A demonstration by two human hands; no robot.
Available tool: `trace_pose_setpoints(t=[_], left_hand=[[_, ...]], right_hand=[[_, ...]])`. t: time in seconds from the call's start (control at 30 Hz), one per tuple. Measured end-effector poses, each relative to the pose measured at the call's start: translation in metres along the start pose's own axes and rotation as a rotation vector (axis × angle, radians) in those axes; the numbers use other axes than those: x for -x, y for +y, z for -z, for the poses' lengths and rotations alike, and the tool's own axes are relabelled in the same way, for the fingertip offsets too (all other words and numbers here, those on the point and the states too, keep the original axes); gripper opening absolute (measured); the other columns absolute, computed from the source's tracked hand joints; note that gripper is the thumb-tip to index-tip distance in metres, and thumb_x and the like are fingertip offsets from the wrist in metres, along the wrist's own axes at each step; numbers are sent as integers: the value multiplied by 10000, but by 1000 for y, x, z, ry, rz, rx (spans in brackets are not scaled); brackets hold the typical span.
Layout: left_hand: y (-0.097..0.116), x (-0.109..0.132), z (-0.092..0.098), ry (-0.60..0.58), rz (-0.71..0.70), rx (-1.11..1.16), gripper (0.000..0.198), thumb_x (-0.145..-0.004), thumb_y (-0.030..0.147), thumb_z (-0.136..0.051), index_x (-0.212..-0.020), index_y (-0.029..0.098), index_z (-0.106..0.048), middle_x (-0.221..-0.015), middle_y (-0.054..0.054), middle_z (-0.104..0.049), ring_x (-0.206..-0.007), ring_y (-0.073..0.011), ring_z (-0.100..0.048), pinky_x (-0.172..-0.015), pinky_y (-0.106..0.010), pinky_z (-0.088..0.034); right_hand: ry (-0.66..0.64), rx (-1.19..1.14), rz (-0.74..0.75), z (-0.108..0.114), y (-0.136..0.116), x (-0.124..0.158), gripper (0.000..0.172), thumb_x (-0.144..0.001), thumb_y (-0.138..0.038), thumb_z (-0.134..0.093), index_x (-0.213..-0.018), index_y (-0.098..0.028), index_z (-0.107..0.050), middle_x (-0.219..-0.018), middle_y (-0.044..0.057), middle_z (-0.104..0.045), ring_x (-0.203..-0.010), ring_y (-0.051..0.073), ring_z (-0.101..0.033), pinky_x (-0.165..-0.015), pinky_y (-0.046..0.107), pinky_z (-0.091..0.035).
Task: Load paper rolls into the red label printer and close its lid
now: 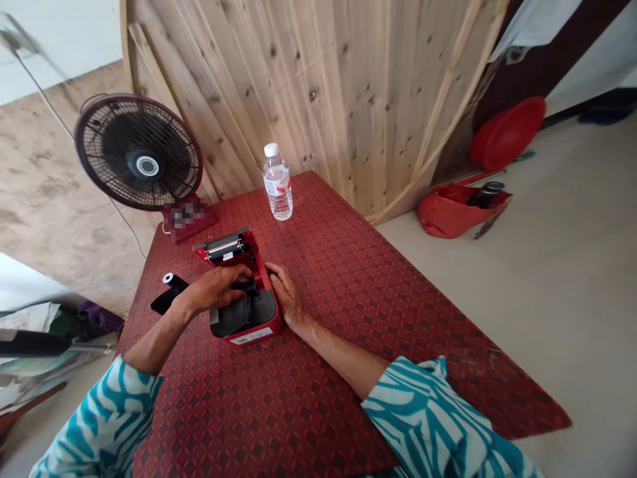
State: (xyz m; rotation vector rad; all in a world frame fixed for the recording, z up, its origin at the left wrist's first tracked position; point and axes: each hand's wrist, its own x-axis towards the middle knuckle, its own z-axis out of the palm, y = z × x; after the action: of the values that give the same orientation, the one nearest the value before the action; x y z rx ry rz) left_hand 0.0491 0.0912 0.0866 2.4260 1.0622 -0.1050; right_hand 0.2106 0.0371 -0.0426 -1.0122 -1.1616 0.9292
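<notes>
A red and black label printer [266,325] sits on the table with its lid raised, showing a metal roller and a black mechanism inside the lid. My left hand [216,289] reaches over the printer from the left, its fingers bent down into the body around a small black roll [253,288]; the fingertips are partly hidden. Against the printer's right wall rests my right hand [288,299], its curled fingers gripping the side near the rim. Beside my left wrist, a black ribbon roll [174,282] with a white core lies on the table with a loose strip.
A red patterned cloth covers the table [338,345]. Behind the printer stand a dark red fan [142,159] and a clear water bottle [279,189] with a white cap. Wooden boards [308,86] rise at the back. A red bag [442,212] and a red basin [507,136] are on the right.
</notes>
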Motion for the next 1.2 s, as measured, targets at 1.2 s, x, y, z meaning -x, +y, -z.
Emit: trace_pose_setpoints(t=[1.2], left_hand=[[-150, 82, 7, 894, 495, 366, 515, -759, 533, -616, -1120, 165, -623, -1158, -129, -700, -1116, -272, -638, -995, -405, -490]], right_hand=[[8, -22, -59, 2, 0, 3, 378, -933, -429, -412, -1225, -257, -580, -1302, 60, -584, -1254, 214, -512, -1123, 428, -357]])
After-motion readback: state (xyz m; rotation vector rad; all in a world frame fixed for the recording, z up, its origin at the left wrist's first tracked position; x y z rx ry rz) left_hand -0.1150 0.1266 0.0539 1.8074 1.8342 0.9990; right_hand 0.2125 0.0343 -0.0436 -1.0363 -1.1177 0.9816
